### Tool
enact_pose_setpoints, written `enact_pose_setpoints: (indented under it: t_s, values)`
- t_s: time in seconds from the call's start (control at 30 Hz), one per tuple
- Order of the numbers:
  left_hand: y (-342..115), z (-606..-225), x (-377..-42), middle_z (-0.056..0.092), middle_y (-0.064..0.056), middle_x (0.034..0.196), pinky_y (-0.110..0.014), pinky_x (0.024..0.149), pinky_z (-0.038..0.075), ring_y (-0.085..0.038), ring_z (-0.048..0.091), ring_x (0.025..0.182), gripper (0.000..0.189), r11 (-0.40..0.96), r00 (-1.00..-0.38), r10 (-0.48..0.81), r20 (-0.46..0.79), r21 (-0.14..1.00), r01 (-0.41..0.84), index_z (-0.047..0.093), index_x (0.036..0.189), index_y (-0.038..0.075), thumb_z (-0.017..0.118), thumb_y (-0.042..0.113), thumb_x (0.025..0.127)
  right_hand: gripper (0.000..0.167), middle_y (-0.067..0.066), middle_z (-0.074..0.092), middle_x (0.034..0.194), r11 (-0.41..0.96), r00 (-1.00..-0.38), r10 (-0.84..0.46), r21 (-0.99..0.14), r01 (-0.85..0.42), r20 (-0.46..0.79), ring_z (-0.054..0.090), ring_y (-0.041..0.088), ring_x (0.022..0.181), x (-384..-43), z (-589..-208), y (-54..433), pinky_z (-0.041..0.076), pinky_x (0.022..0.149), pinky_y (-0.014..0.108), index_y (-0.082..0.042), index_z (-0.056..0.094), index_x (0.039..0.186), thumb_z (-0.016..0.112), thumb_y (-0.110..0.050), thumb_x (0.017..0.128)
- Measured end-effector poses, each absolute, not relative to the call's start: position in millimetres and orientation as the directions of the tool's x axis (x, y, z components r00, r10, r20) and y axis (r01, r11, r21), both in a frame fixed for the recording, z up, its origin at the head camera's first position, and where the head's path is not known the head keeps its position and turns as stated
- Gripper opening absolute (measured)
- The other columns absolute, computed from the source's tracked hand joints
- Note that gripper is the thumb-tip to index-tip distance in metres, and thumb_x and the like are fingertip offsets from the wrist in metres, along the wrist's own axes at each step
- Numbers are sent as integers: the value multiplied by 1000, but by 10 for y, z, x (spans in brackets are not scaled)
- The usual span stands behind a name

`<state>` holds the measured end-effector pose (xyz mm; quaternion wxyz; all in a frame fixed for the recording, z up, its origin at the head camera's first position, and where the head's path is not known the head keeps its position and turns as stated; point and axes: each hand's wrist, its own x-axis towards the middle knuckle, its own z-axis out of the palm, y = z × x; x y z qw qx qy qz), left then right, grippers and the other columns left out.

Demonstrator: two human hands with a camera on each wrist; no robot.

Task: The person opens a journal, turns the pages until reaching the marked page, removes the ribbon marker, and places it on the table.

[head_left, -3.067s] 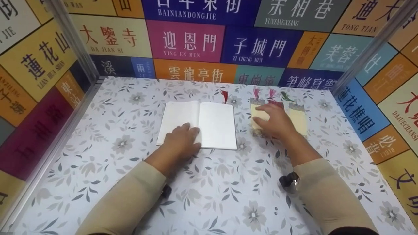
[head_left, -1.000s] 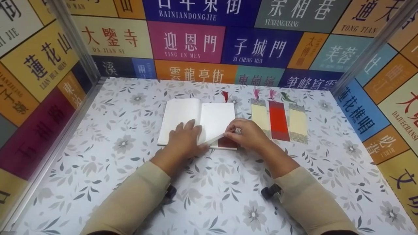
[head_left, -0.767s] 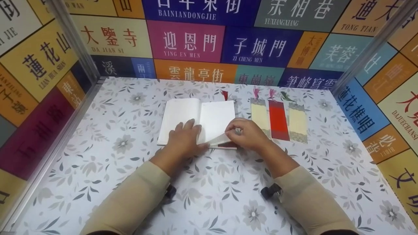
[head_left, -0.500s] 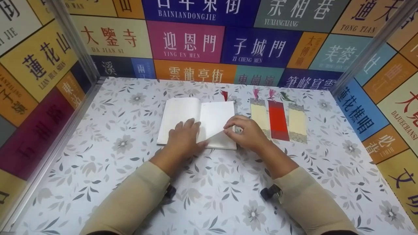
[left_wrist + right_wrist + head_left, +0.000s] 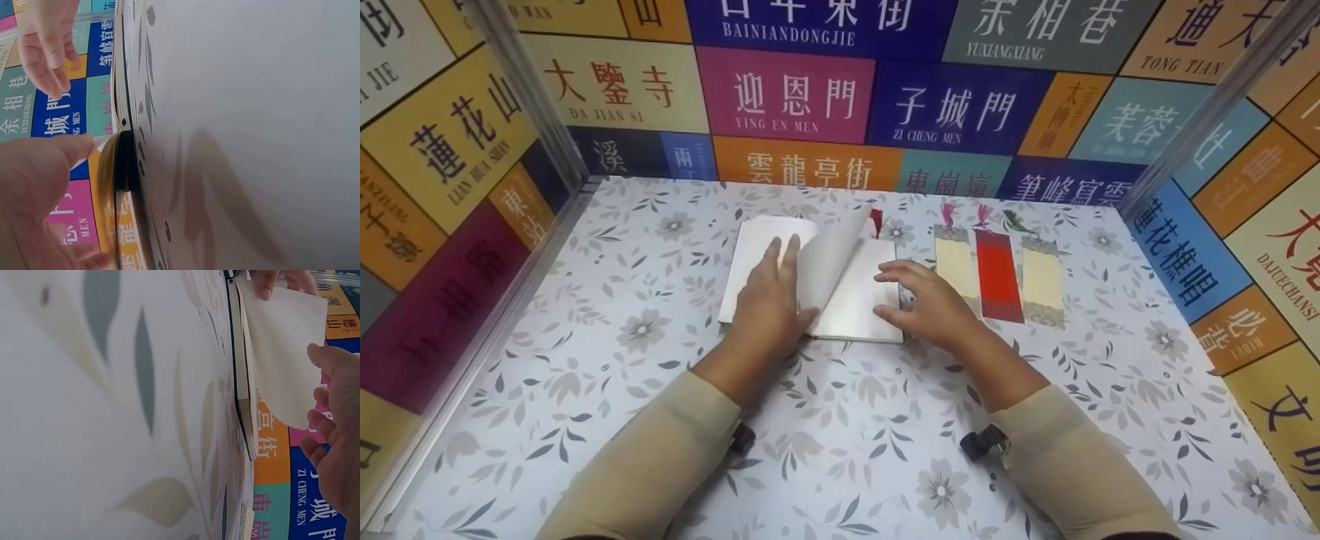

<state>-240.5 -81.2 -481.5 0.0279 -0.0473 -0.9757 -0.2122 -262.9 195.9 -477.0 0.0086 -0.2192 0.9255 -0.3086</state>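
An open book (image 5: 870, 296) with blank white pages lies in the middle of the table, one leaf (image 5: 826, 259) standing up and curving over the left side. My left hand (image 5: 765, 307) lies on the left page with its fingers stretched out. Its thumb bears on the raised leaf near the bottom edge, as the right wrist view also shows. At the right page's edge hovers my right hand (image 5: 941, 311), thumb and fingers apart, holding nothing. A red tassel (image 5: 876, 219) pokes out above the book; whatever it hangs from is hidden by the pages.
Right of the book three bookmarks lie side by side: a cream one (image 5: 955, 251) with a pink tassel, a red one (image 5: 999, 274) with a pink tassel, and a cream one (image 5: 1042, 277) with a green tassel. Lettered panels (image 5: 787, 94) wall the floral table (image 5: 847, 465).
My right hand came from the bookmarks to the book, pinched a lower page corner, then let go. A red bookmark showed beneath that page. The leaf has swung up leftward, against my left thumb.
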Motion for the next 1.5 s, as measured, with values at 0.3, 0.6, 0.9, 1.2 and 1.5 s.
enact_pose_setpoints:
  t_s: [0.3, 0.6, 0.9, 1.2, 1.5]
  values:
    - [-858, -4794, -2400, -25, -5, 180, -67, 136, 10, -40, -11, 169, 132, 955, -980, 100, 171, 260, 143, -11, 172, 35, 89, 41, 86, 67, -13, 42, 171, 770, -902, -432, -527, -361, -14, 33, 21, 164, -2636, -4826, 1945, 33, 132, 59, -31, 59, 154, 81, -45, 93]
    - [-849, -4776, -2413, -18, -3, 182, -67, 136, 10, -39, -10, 170, 118, 965, -986, 133, 101, 215, 152, 2, 174, 36, 85, 37, 90, 71, -13, 42, 172, 801, -893, -442, -485, -352, -83, 31, 22, 165, -2643, -4829, 1979, 31, 133, 58, -31, 57, 155, 84, -44, 91]
    - [-872, -4861, -2397, 16, 1, 182, -61, 136, 19, -33, 10, 170, 56, 921, -937, 336, -93, 240, 306, 38, 167, 30, 42, 19, 113, 78, -20, 40, 171, 835, -876, -426, -471, -284, -227, 32, 18, 165, -2660, -4857, 2012, 29, 134, 56, -44, 54, 155, 89, -47, 85]
    - [-901, -4876, -2423, 25, -4, 180, -60, 135, 24, -31, 21, 168, 60, 936, -931, 294, -215, 262, 235, 36, 168, 19, 49, 24, 109, 71, -22, 45, 167, 841, -880, -397, -488, -235, -260, 34, 19, 163, -2645, -4896, 2018, 32, 133, 54, -44, 57, 152, 87, -42, 88]
    - [-919, -4882, -2384, 30, -7, 178, -60, 133, 30, -33, 28, 166, 71, 926, -939, 284, -195, 310, 215, 38, 167, 17, 55, 52, 107, 42, -16, 56, 159, 821, -880, -422, -503, -270, -218, 44, 20, 158, -2630, -4880, 2018, 35, 132, 53, -38, 73, 134, 81, -42, 93]
